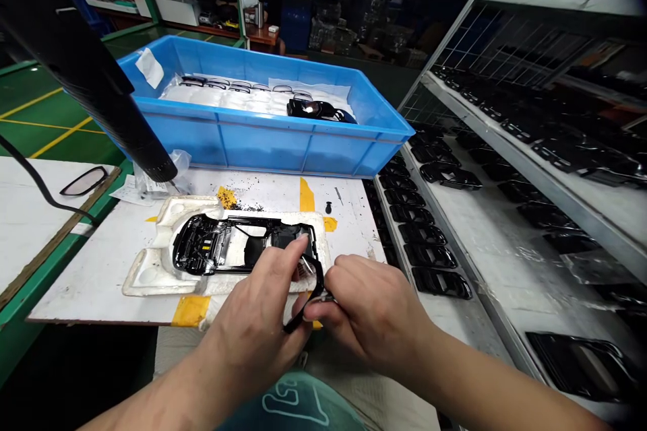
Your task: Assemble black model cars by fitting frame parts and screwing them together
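Both hands meet over the worktop's front edge, nearer its right corner, holding a curved black strip (319, 277) between them. The left hand (263, 303) is clamped on it, thumb raised along the top and fingers curled beneath, probably to steady it. The right hand (377, 296) is closed, thumb and bent forefinger pinching at the strip's outer side, where a small shiny bit shows; whether that is a separate piece I cannot tell. Both wrists angle inward.

Just beyond, a black toy car body (202, 246) lies in a white foam cradle (151, 276) along the front edge; the shaped hollow likely keeps it from sliding or scratching. Behind are yellow tape (306, 195) and dark crumbs (247, 205). A blue bin (298, 145) spans the worktop's far edge, perhaps for easy reach.
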{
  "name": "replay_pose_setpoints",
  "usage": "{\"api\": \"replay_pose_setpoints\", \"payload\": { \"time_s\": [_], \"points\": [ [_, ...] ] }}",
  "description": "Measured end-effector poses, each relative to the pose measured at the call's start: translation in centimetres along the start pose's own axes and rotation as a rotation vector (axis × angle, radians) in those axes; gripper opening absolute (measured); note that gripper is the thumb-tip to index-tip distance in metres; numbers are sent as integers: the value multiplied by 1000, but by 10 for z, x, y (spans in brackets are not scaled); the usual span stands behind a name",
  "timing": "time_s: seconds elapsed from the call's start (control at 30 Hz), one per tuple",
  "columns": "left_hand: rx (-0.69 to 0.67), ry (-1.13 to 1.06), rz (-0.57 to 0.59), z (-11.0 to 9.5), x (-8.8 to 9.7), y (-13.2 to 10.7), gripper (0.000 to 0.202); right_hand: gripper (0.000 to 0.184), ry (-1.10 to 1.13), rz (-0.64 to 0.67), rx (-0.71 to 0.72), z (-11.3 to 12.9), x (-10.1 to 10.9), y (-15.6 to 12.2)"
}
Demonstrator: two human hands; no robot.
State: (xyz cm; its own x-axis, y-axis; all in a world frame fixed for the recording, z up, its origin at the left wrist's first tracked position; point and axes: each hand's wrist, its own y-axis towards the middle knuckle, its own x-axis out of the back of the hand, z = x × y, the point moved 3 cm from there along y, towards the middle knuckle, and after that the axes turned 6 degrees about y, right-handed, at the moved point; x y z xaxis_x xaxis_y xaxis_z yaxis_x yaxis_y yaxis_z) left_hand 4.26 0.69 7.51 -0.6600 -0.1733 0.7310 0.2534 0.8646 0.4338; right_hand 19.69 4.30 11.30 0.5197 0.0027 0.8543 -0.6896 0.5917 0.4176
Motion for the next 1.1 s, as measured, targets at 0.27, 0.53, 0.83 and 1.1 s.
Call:
{"api": "replay_pose_setpoints", "payload": {
  "time_s": [0.27, 0.53, 0.83, 1.1],
  "points": [
    [25, -21, 23, -2, 2, -1, 69, 66, 15, -104, -45, -4, 3, 2],
    [4, -115, 271, 0, 1, -2, 75, 53, 162, -3, -36, -7, 3, 3],
    [2, 52, 176, 8, 7, 3, 78, 79, -70, -71, -55, 0, 1, 3],
    [10, 144, 133, 4, 9, 6, 74, 80, -131, -20, -130, -3, -7, -2]
  ]
}}
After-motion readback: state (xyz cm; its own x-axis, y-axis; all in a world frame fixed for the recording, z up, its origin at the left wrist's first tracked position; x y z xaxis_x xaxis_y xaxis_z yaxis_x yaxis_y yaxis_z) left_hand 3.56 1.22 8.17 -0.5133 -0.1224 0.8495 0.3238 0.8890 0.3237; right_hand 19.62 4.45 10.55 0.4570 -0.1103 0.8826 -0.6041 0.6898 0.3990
